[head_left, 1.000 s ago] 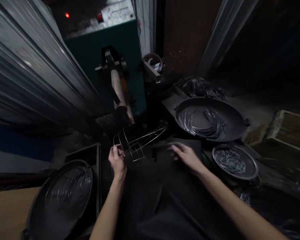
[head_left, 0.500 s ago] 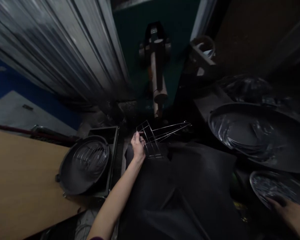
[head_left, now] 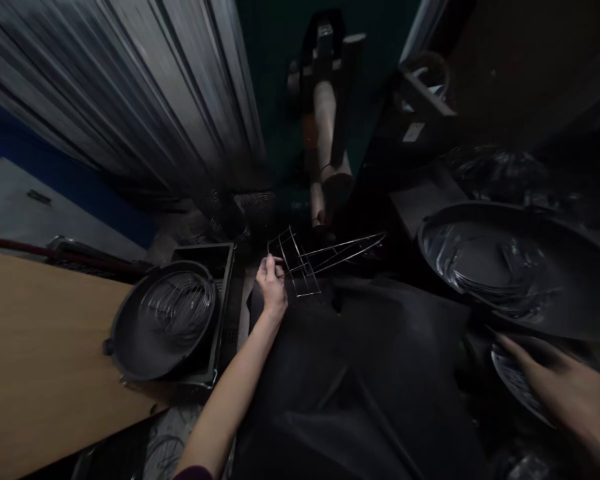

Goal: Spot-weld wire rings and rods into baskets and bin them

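Note:
My left hand (head_left: pixel 271 281) is closed on one side of a wire frame (head_left: pixel 300 267), a boxy shape of thin shiny rods with a long tapering part pointing right. Over at the right, my right hand (head_left: pixel 563 387) hangs above a shallow round dish (head_left: pixel 517 387) of small shiny pieces and hides much of it. Its fingers point left and look pinched together; a faint thin tip shows at them, too dark and blurred to name. A black cloth or apron (head_left: pixel 370 373) spreads below the frame.
Directly beyond the frame stands a dark machine with a pale cylindrical arm (head_left: pixel 325 127). At the left, a black round tub (head_left: pixel 130 340) holds wire rings and rests on a crate (head_left: pixel 225 293). A larger black tub (head_left: pixel 570 267) with wire rings lies right.
My right hand has moved left and up from inside the dish to above its near-left rim. The left hand keeps hold of the wire frame, which has tilted slightly. The view has shifted a little.

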The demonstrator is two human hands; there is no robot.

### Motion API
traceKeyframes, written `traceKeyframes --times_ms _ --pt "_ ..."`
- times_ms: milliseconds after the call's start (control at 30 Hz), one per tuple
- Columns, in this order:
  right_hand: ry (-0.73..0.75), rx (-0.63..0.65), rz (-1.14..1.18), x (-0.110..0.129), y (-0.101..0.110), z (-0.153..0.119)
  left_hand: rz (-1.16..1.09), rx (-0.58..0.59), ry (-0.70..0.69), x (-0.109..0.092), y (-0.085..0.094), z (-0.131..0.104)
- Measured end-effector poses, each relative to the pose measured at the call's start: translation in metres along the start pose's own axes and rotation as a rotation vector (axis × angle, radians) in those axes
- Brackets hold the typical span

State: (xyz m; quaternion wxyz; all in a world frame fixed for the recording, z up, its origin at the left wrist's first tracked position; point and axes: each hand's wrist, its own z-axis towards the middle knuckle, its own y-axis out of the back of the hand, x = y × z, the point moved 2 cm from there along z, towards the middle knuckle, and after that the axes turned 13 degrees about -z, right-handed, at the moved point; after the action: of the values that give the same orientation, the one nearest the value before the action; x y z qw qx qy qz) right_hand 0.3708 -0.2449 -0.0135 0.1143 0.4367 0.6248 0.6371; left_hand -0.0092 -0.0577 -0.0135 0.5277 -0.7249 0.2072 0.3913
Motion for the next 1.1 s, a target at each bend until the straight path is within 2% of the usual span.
traceKeyframes --times_ms 33,133,200,267,333,433,533,700,900,1100 --pt "-0.033 0.016 0.160 0.029 -0.002 -0.008 0.006 0.001 -0.005 -0.001 -0.002 -0.002" --pt "0.040 0.194 0.590 0.123 -0.024 -0.028 0.005 0.003 -0.034 -0.003 -0.005 -0.005" --pt "0.055 0.258 0.840 0.173 -0.041 -0.032 0.004 0.007 -0.053 -0.005 -0.006 -0.006" --pt "0.042 0.290 1.037 0.208 -0.056 -0.032 0.007 0.002 -0.057 -0.005 -0.003 -0.006" --pt "0.011 0.329 1.171 0.229 -0.064 -0.031 0.004 -0.015 -0.048 -0.005 0.000 -0.004" --pt "-0.028 0.380 1.268 0.243 -0.067 -0.033 -0.001 -0.058 -0.030 -0.005 0.006 0.001" --pt "-0.025 0.372 1.275 0.249 -0.066 -0.037 0.022 -0.080 -0.028 -0.005 0.008 0.005" --pt "-0.002 0.388 1.265 0.259 -0.069 -0.039 0.032 -0.074 -0.048 -0.005 0.009 0.011" --pt "-0.067 0.468 1.282 0.269 -0.070 -0.039 0.073 -0.057 -0.070 -0.003 0.011 0.017" --pt "-0.106 0.495 1.275 0.275 -0.071 -0.037 0.112 -0.063 -0.086 -0.006 0.011 0.022"
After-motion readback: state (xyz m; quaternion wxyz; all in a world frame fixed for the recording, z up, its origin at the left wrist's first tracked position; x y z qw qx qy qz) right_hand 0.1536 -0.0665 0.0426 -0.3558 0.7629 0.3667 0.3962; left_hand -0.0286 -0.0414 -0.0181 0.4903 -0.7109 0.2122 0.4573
